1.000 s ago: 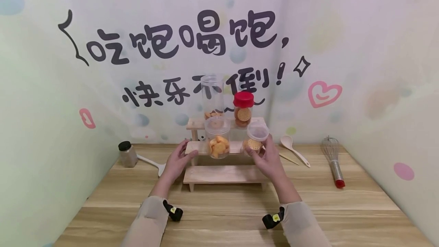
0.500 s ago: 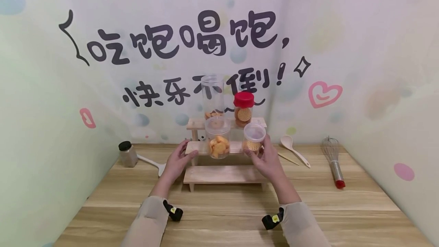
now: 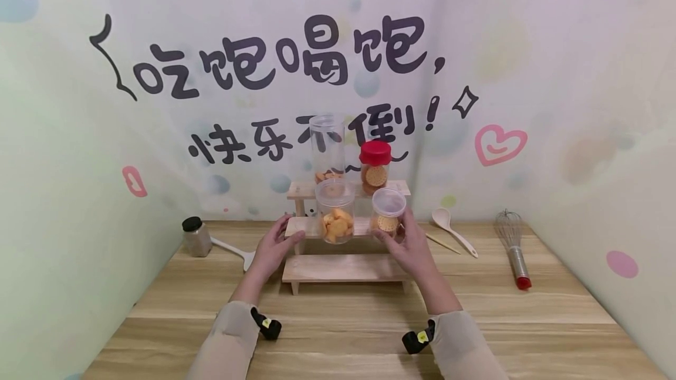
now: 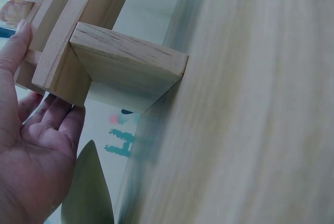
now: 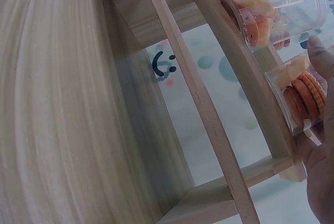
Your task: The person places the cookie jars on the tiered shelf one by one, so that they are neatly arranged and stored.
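Note:
A three-step wooden display stand (image 3: 343,268) stands mid-table in the head view. My left hand (image 3: 274,245) grips the left end of its middle step, thumb on top and fingers beneath, as the left wrist view confirms. At that step's right end, my right hand (image 3: 409,245) holds a clear jar (image 3: 389,207) of round biscuits with a translucent lid. Upright beside it is a clear jar of orange-yellow biscuits (image 3: 336,224). On the top step are a tall clear jar (image 3: 327,148) and a red-lidded biscuit jar (image 3: 375,169).
A black-capped jar (image 3: 197,239) and a white-handled utensil (image 3: 235,250) lie left of the stand. To the right are a pale spoon (image 3: 451,230), a thin wooden stick (image 3: 442,243) and a whisk (image 3: 514,245). A printed wall cloth hangs behind.
My right hand has shifted the biscuit jar slightly left along the middle step, and the jar's tilt has lessened. My left hand keeps its grip in place.

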Demonstrator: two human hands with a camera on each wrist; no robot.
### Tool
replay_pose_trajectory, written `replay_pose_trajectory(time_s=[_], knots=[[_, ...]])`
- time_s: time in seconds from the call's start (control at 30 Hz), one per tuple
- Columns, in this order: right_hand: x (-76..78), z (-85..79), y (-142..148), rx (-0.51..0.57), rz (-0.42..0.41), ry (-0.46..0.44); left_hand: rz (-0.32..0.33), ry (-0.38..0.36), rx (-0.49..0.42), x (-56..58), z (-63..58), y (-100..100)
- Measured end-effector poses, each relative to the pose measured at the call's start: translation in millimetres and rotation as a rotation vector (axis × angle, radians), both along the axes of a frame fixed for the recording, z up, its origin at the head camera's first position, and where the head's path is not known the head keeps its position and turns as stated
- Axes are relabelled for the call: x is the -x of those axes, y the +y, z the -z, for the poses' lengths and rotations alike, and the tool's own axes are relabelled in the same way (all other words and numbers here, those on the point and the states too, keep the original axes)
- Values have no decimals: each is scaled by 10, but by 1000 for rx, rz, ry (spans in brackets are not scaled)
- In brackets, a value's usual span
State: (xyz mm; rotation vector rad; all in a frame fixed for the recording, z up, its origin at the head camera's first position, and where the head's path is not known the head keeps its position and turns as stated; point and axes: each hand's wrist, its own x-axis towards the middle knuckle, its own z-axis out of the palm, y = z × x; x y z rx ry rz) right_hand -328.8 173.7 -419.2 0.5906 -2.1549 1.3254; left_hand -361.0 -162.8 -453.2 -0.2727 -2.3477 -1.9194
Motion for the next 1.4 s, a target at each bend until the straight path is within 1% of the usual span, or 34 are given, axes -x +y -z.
replay_pose_trajectory(time_s=[0.17,0.37,0.7,0.93,1.13,1.27,1.4], knots=[[9,15,-8,19,-13,-18,-5,-4,5,-10,-5,4],[5,7,-16,6,11,-44,-5,-2,-2,-14,-6,8],[-3,-2,-41,-55,31,-50,-2,-2,-6,-21,-23,8],[-9,-28,-51,-95,79,-103,8,-2,-15,-9,-18,17],[-26,-87,-82,-145,116,-149,-9,-2,3,-11,-9,4],[-14,-94,-85,-192,110,-155,-18,1,6,-11,-2,-4],[-11,-68,-66,-188,94,-148,-13,1,10,-16,0,4]])
